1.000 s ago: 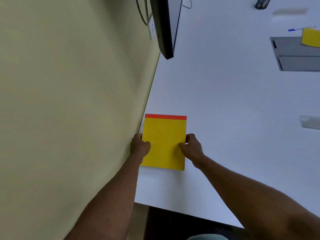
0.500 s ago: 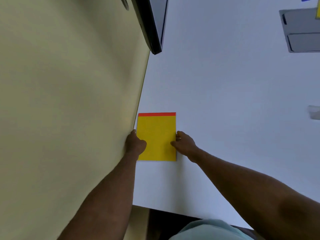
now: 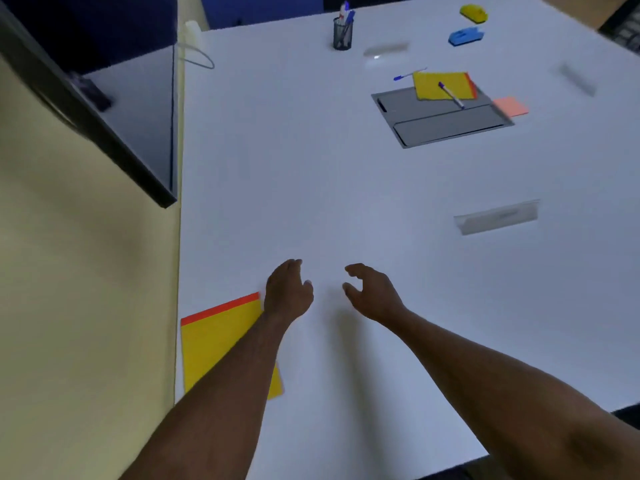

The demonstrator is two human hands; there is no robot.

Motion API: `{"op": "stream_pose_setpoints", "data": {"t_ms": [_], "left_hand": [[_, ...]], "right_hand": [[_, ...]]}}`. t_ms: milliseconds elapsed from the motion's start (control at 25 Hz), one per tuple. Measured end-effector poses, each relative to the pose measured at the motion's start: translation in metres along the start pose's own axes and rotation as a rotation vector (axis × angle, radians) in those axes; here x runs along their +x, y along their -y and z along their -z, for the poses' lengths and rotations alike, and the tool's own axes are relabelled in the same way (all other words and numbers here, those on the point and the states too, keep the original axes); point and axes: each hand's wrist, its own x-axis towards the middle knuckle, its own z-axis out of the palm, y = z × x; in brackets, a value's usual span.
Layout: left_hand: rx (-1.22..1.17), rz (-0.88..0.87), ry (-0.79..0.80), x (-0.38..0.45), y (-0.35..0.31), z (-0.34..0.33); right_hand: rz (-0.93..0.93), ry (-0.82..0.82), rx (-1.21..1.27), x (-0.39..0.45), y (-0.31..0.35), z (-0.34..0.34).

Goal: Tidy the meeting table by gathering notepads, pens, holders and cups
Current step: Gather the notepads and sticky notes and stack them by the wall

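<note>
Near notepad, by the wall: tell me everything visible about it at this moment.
The near notepad is a yellow paper pad with a red-orange binding strip along its far edge. It lies flat on the white table, its left edge against the cream wall, slightly rotated. The left forearm crosses above it and hides its right part. Neither the left hand nor the right hand grips it; both are open.

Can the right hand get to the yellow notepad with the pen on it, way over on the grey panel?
Probably yes: the right hand is empty, and only bare table lies before the far notepad, though it looks a long stretch.
</note>
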Motion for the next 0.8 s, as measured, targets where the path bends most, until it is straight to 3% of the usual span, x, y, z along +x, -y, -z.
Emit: {"op": "stream_pose_setpoints", "data": {"t_ms": [160, 600, 800], "left_hand": [[0.109, -0.133, 0.065, 0.068, -0.068, -0.017], [0.274, -0.097, 0.329, 0.268, -0.188, -0.092], [0.311, -0.063, 0.258, 0.342, -0.204, -0.131]], "right_hand": [[-0.03, -0.134, 0.001, 0.044, -0.048, 0.06], [-0.01, -0.376, -0.042, 0.252, -0.163, 0.206], [-0.049, -0.404, -0.157, 0.35, -0.221, 0.261]]}}
